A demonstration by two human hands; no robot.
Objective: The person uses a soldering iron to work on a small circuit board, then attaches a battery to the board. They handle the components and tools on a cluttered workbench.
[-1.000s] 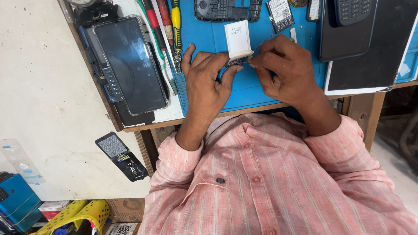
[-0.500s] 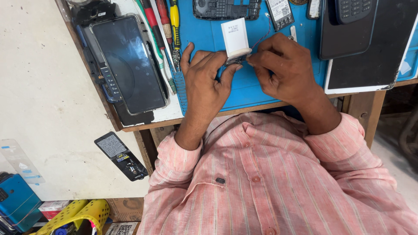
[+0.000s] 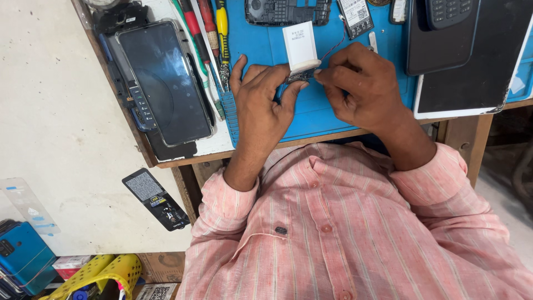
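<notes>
White flat rectangular battery [image 3: 300,45] on blue mat [image 3: 266,53], near end pinched between fingertips.

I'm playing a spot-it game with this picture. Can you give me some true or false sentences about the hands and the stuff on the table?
1. Both hands touch the white block. True: the left hand and the right hand meet at its lower end.
2. The mat under the hands is red. False: it is blue.
3. A big phone with a dark screen lies to the left of the left hand. True.
4. The screwdrivers lie to the right of the right hand. False: they lie left of the left hand, between the phone and the mat.
5. The person wears a plain green shirt. False: the shirt is pink with stripes.
</notes>
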